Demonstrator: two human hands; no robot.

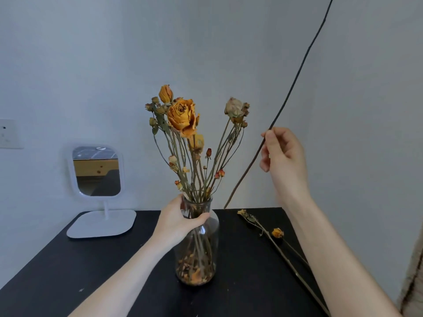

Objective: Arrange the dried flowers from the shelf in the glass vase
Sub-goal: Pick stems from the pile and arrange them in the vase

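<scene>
Nearest my view, the left forearm (128, 275) and the right forearm (332, 248) reach in from the bottom edge. The glass vase (206, 245) stands upright near the middle of the black table (68, 259), with loose petals and crumbs in its base. I have the left hand (177, 219) curled round its neck, thumb across the near side. A bunch of dried flowers (183, 115) already stands in it, orange roses on the left and a pale bud on the right.

The right hand (282, 154) is up in the air to the right of the bunch, pinching a long dark stem (295, 81) between thumb and forefinger, the other fingers loosely bent. That stem slants up out of the top of the view. Its lower tip comes down just right of the vase, at the table's far edge, and I cannot tell whether it touches.

Two loose flower stems (277, 232) lie on the table to the right. A white stand mirror (96, 171) sits at the far left against the pale wall (91, 53).
</scene>
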